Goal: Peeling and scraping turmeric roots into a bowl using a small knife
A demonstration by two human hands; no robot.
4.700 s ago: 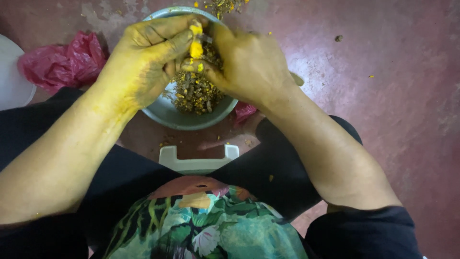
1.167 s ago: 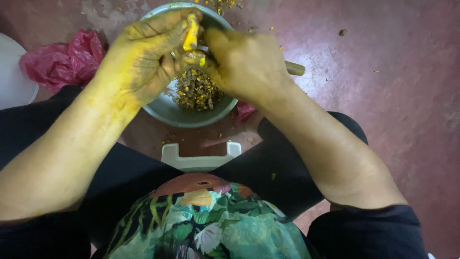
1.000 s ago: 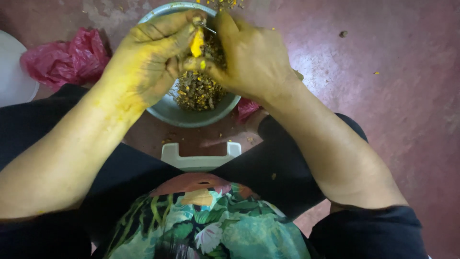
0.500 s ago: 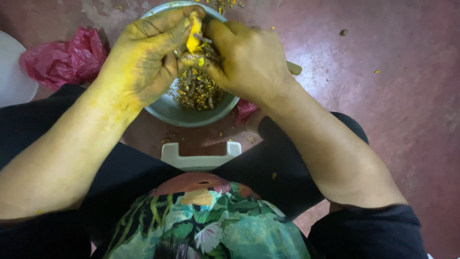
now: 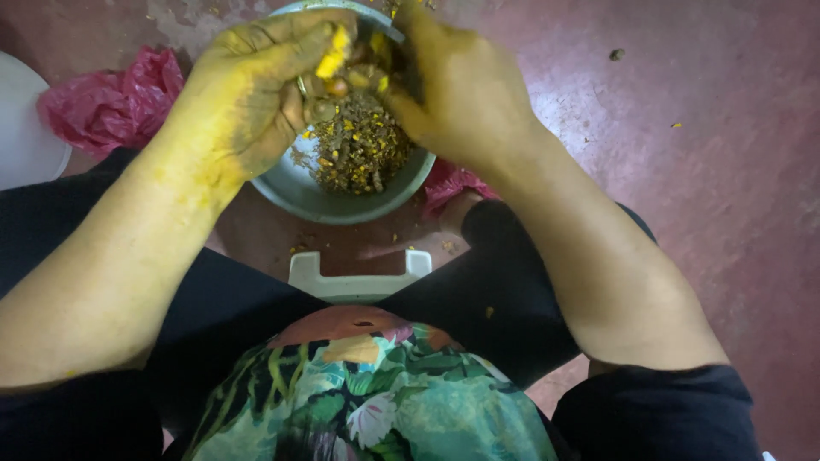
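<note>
Even overhead light, soft shadows, slight blur on fingers (image 5: 282,38)

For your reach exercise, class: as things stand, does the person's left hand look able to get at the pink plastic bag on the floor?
Probably yes. The pink plastic bag lies in the open just beside the left hand, with nothing between them; but that hand now grips a yellow piece over the metal bowl.

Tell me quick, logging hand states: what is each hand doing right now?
Left hand: fingers closed on a yellow root piece over the metal bowl.
Right hand: fingers curled at the same piece; grip hidden.
</note>
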